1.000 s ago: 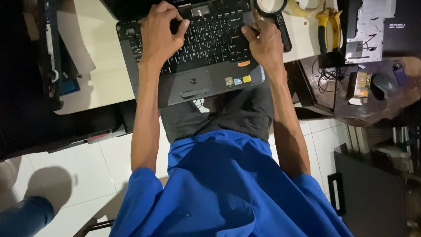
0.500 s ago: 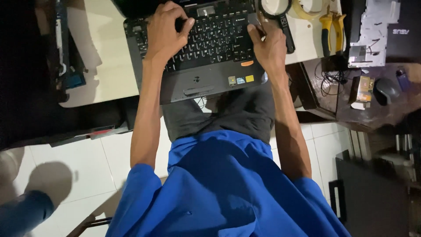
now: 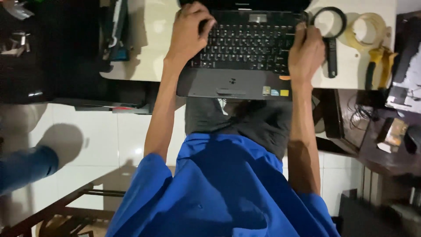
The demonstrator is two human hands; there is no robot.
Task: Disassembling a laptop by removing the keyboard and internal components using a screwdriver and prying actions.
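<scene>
Your left hand (image 3: 187, 33) lies over the upper left part of the laptop (image 3: 239, 57), knuckles up and fingers curled down onto the keys near the far left corner of the keyboard; it presses there and grips nothing. Your right hand (image 3: 305, 52) is closed around the laptop's right edge, fingers hooked over the side by the keyboard's right end and the palm resting on the deck.

The laptop is a dark grey one, sitting at the near edge of the pale table (image 3: 151, 39), with its front lip hanging slightly past that edge above your lap. Its palm rest is bare on the left; at its near right corner sits a row of small square stickers (image 3: 275, 92), one pale, one bluish, one yellow, and a small orange one lies just under your right palm.

Just right of your right hand, a black-rimmed magnifying glass (image 3: 330, 30) lies on the table, handle pointing to the near edge. Beside it, toward the table's right edge, rests a roll of clear tape (image 3: 366, 28), and yellow-handled pliers (image 3: 378, 66) lie at that edge. On the lower dark shelf to the right sits a small greenish box (image 3: 394, 134).
</scene>
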